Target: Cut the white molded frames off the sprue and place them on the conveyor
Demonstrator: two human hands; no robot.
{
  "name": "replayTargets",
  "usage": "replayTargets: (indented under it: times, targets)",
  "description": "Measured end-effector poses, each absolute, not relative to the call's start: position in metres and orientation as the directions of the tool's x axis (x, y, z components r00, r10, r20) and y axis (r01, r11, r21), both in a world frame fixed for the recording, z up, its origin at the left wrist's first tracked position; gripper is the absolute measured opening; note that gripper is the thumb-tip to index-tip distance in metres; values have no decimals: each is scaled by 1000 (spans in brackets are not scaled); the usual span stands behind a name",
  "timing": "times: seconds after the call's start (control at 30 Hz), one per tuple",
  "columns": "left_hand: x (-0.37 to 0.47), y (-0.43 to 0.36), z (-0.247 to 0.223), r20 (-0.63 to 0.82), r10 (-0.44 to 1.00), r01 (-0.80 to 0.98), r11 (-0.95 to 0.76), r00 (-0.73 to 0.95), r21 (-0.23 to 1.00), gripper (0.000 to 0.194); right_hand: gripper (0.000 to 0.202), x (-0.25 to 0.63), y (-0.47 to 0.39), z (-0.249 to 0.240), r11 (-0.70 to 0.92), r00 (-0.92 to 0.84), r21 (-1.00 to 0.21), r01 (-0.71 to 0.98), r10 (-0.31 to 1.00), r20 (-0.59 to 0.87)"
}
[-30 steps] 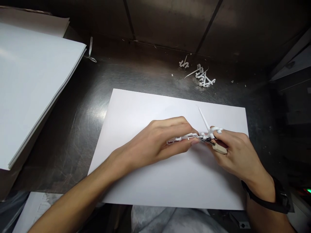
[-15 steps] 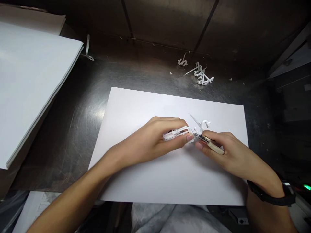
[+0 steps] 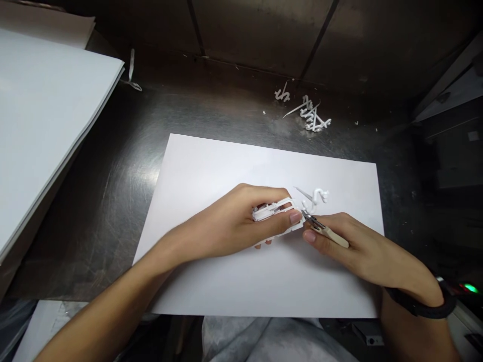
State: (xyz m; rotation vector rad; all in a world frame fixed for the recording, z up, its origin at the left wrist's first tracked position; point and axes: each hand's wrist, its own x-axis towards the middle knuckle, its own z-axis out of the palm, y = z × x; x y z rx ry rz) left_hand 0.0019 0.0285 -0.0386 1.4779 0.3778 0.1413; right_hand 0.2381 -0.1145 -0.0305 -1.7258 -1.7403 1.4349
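My left hand (image 3: 241,216) is closed around a white plastic molded part (image 3: 277,207), its thumb pressed along the near side. Between the fingers and thumb of my right hand (image 3: 349,246) is a pair of side cutters (image 3: 328,234) with cream handles. The metal jaws touch or nearly touch the part's right end, at the white sprue (image 3: 317,196). That sprue has a bent, curled shape with a thin spike pointing left. Both hands are above a white sheet (image 3: 211,286). My palm and fingers hide much of the part.
Cut white sprue scraps (image 3: 315,119) lie in a pile on the metal table (image 3: 124,166) beyond the sheet, with small bits around them. A stack of white sheets (image 3: 49,115) stands at the left. The metal wall (image 3: 256,35) rises behind.
The molded part has turned slightly in my left hand, showing more of its frame. My right hand and the cutters have shifted a little lower. The sprue's angle differs slightly.
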Motion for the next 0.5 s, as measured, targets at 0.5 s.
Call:
replayTargets:
  times: [0.5]
  targets:
    - [5, 30, -46, 140, 385, 26, -395, 912, 918, 20, 21, 237, -117, -47, -66, 0, -600, 797, 994, -109]
